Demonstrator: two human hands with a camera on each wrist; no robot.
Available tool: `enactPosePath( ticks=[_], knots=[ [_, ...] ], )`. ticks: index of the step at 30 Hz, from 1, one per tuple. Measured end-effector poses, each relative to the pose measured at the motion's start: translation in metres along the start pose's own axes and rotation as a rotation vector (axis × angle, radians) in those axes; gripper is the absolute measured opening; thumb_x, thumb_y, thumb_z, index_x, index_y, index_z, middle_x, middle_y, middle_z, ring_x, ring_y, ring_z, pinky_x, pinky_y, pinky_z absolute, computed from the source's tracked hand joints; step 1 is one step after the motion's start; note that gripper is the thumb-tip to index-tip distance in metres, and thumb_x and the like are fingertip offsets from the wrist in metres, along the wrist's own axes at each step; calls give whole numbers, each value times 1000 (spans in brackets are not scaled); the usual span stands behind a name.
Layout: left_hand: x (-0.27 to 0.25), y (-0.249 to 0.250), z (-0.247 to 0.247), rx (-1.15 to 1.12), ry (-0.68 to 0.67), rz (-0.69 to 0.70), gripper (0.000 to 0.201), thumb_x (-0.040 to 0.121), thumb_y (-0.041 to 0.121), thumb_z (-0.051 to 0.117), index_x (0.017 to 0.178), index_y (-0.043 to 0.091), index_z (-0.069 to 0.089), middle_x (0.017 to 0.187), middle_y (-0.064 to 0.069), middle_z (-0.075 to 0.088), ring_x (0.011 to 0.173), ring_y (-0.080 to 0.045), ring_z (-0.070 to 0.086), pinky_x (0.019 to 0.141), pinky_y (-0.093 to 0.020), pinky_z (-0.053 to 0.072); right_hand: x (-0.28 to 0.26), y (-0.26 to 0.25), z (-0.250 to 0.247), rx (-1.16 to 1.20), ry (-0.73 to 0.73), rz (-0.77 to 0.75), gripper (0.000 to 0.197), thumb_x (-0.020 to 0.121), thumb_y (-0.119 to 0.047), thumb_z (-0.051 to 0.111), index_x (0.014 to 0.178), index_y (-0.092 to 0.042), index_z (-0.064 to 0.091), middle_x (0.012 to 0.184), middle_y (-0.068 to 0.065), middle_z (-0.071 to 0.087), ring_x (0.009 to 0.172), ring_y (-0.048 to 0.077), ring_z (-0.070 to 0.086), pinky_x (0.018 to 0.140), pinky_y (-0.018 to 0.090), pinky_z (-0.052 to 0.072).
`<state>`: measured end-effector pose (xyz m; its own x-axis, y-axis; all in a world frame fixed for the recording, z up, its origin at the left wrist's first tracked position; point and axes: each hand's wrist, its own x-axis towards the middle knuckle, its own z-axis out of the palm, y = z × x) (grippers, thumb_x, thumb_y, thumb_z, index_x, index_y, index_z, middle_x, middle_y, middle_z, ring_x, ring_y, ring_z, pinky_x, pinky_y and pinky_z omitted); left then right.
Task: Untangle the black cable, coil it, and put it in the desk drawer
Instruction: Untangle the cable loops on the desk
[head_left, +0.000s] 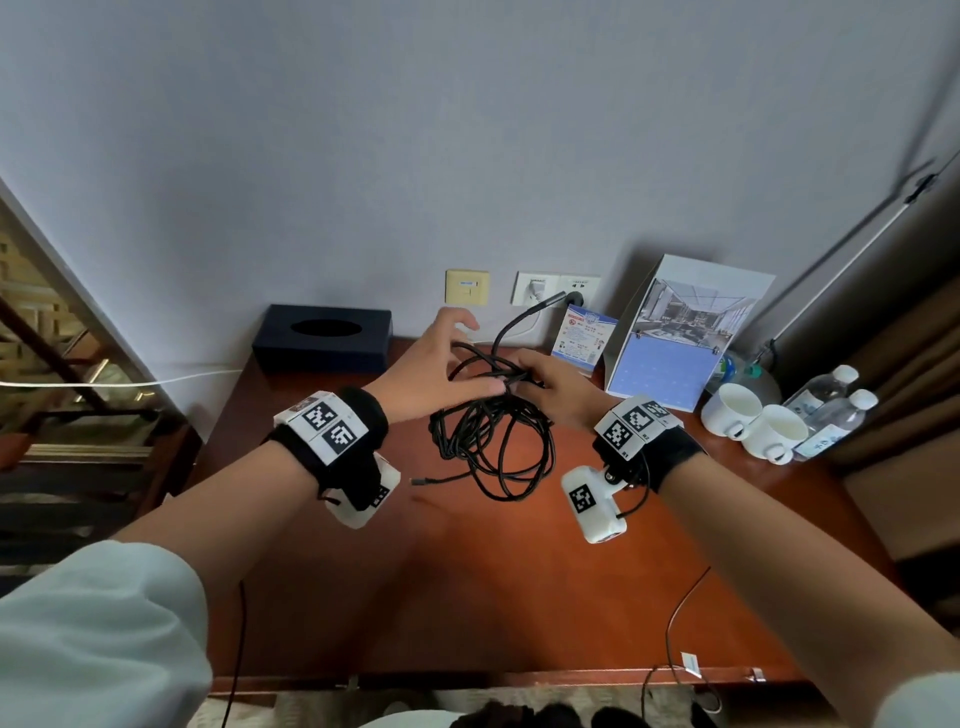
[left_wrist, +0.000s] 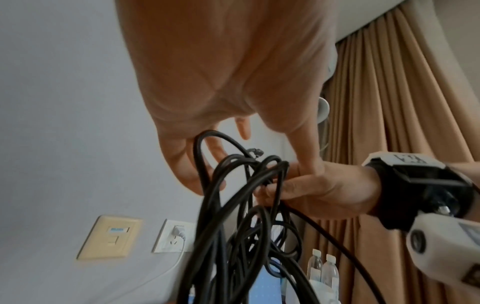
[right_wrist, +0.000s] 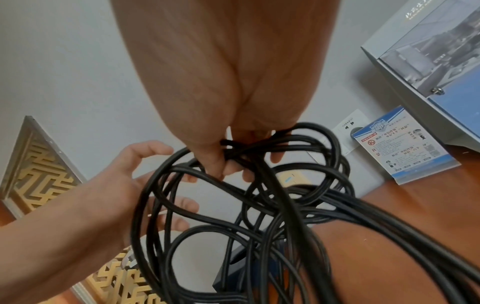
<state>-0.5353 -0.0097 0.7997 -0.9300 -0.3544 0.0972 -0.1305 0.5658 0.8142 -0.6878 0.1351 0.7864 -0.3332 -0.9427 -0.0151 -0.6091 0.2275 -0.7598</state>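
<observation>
The black cable (head_left: 493, 441) is a tangled bunch of loops, lifted at its top while its lower loops lie on the reddish wooden desk (head_left: 519, 597). My right hand (head_left: 545, 384) pinches the bunch where several strands cross; the right wrist view shows that pinch (right_wrist: 223, 160) on the cable (right_wrist: 259, 205). My left hand (head_left: 465, 358) is open beside it with fingers spread, against the upper loops. In the left wrist view a cable (left_wrist: 233, 236) loop passes in front of the fingers (left_wrist: 182, 164). One plug end (head_left: 418, 481) lies loose on the desk. No drawer is in view.
A dark tissue box (head_left: 322, 338) sits at the back left, wall sockets (head_left: 556, 288) behind. A sign card (head_left: 584, 338), a standing calendar (head_left: 675, 338), two white cups (head_left: 727, 410) and water bottles (head_left: 831, 410) crowd the back right. A thin cord (head_left: 680, 613) crosses the front edge.
</observation>
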Motion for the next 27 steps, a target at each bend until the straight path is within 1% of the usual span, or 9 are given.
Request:
enactPosePath(
  ticks=[3, 6, 9, 13, 16, 19, 23, 25, 27],
  knots=[
    [-1, -2, 6, 196, -52, 68, 70, 72, 41, 78, 123, 31, 31, 124, 0, 48, 107, -14, 52, 93, -31, 46, -1, 1, 3, -9, 52, 29, 11, 93, -2, 52, 104, -1, 54, 86, 3, 58, 79, 15, 53, 64, 10, 40],
    [1, -5, 10, 223, 0, 80, 51, 74, 26, 75, 117, 21, 49, 109, 1, 57, 96, -13, 59, 88, -38, 52, -2, 1, 5, 36, 75, 61, 9, 92, -4, 56, 101, -6, 54, 82, -1, 58, 78, 16, 55, 68, 16, 43],
    [2, -9, 13, 160, 27, 121, 26, 73, 11, 71, 98, 13, 64, 89, 1, 63, 80, -15, 61, 79, -43, 53, -6, -3, 3, 284, 24, 111, 21, 89, 4, 57, 106, -7, 50, 90, 5, 62, 78, 17, 60, 71, 22, 51],
    [-1, -12, 13, 132, 82, 192, 22, 74, -2, 67, 93, 9, 67, 88, 3, 60, 79, -12, 56, 76, -32, 49, -11, -11, -8, 521, -104, 198, 25, 95, 0, 49, 118, -7, 54, 101, 2, 63, 86, 13, 62, 73, 17, 51],
    [-3, -12, 13, 145, 104, 222, 22, 76, -4, 65, 94, 8, 66, 91, 4, 60, 84, -12, 56, 76, -22, 46, -9, -11, -11, 524, -211, 195, 23, 96, -3, 42, 99, -13, 63, 97, 2, 64, 86, 15, 61, 78, 23, 47],
    [-4, -12, 12, 113, 114, 214, 24, 75, -10, 61, 92, 7, 64, 89, 5, 56, 80, -1, 52, 70, -8, 38, -6, -10, -12, 451, -249, 222, 28, 95, 1, 41, 93, -18, 62, 91, -1, 64, 82, 14, 59, 78, 29, 46],
    [-4, -8, 10, 100, 70, 221, 35, 70, -20, 53, 84, 12, 59, 88, -2, 57, 83, -13, 54, 74, -15, 40, -7, -9, -17, 357, -480, 198, 25, 94, 0, 50, 101, -23, 58, 97, -7, 67, 95, 12, 62, 98, 37, 45],
    [-3, -5, 8, 110, 48, 204, 39, 69, -21, 50, 82, 15, 55, 88, -5, 56, 82, -20, 54, 72, -18, 40, -7, -10, -12, 310, -514, 136, 18, 92, -6, 57, 101, -21, 56, 96, -11, 65, 93, 9, 60, 90, 33, 45],
    [-2, -3, 7, 104, 39, 187, 37, 69, -21, 48, 82, 13, 53, 88, -9, 56, 82, -22, 53, 72, -23, 40, -4, -10, -5, 368, -447, 71, 15, 87, -5, 58, 100, -13, 55, 87, -13, 66, 79, 3, 62, 78, 26, 49]
  ],
)
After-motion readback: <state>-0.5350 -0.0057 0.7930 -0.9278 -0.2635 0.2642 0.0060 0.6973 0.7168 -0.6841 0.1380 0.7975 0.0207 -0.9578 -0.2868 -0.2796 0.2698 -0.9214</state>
